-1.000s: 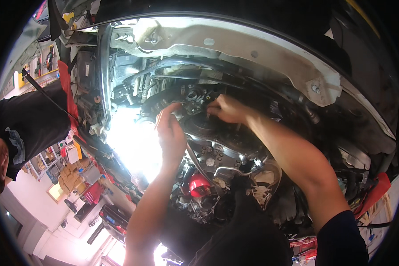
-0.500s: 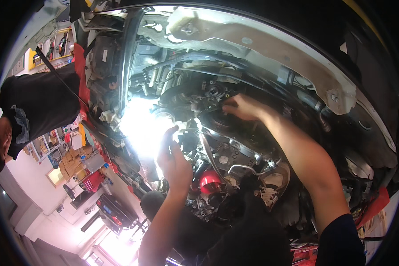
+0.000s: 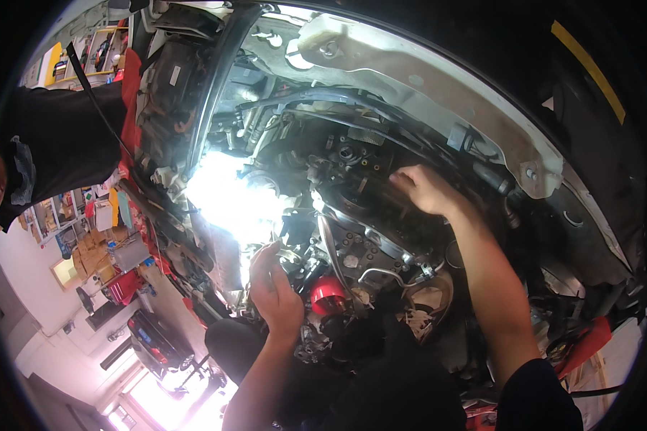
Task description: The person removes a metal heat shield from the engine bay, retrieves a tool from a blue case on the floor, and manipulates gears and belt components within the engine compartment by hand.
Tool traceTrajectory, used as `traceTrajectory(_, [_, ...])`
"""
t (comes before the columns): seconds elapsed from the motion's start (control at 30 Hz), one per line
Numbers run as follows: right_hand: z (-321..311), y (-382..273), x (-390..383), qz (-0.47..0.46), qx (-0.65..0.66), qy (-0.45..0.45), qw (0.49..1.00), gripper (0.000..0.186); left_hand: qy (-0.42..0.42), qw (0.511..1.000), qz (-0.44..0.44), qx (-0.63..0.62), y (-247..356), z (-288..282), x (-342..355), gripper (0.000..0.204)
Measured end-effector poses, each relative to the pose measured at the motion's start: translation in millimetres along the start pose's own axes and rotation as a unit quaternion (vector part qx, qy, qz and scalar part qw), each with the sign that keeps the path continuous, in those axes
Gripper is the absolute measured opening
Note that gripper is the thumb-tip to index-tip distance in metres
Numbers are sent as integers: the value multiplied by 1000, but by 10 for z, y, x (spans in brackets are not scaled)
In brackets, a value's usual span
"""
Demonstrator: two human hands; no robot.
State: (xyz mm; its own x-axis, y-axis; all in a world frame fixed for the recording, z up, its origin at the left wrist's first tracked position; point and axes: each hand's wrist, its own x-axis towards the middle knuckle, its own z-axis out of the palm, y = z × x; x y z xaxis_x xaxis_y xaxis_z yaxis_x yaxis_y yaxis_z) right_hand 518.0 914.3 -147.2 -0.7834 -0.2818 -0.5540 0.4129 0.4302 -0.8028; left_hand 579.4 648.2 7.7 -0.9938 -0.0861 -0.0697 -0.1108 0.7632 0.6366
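In an open engine bay, my left hand is raised just below a dazzling work light. Its fingers stretch upward and I see nothing held in them, though glare washes out the area around the tips. A red round part, like a cap or filter, sits to the right of that wrist. My right hand hovers over the dark upper part of the engine, fingers pointing left. Motion smears its fingertips, so whether they pinch anything is hidden. A thin curved metal pipe lies between my forearms.
A pale metal body panel arches across the far side, with dark hoses below it. At left, a person in a dark shirt stands beside the bay's red-covered edge. Beyond are shelves and a dark car.
My right hand has drawn back to the right, away from the engine part it was touching. My left hand has dropped slightly. The whole view has shifted a little.
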Motion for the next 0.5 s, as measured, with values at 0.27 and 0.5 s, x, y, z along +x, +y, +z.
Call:
traceTrajectory(0.27, [166, 338, -136, 32, -35, 5, 999, 37, 1, 1000, -13, 1, -70, -20, -141, 24])
traceTrajectory(0.5, [514, 573, -178, -28, 49, 60, 997, 40, -63, 993, 75, 65, 310, 253, 421, 21])
